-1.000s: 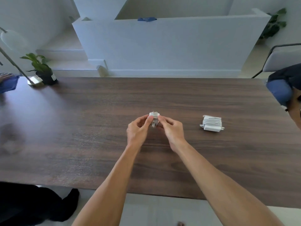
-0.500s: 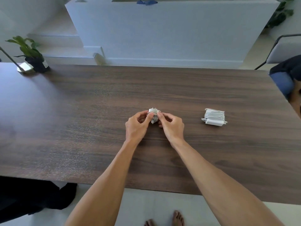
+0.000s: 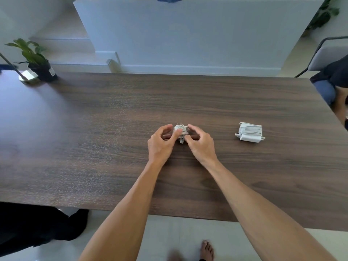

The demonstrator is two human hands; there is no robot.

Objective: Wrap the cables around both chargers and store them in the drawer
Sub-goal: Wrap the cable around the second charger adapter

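Potted plant [image 3: 35, 59] on wooden table [image 3: 94, 138]

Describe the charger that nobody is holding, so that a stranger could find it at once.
Start at the dark wooden table and look right of the two hands. The free charger lies flat there, alone, white cable wound around it. The other charger is smaller and sits between the fingers.

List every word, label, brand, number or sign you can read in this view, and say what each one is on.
No text here can be read.
Plant pot: a small white label on its side, too small and blurred to read.
Wrapped charger on the table: no print visible.
Charger between the hands: no print visible; the left hand and right hand partly cover it.
Table: bare wood grain, no markings.
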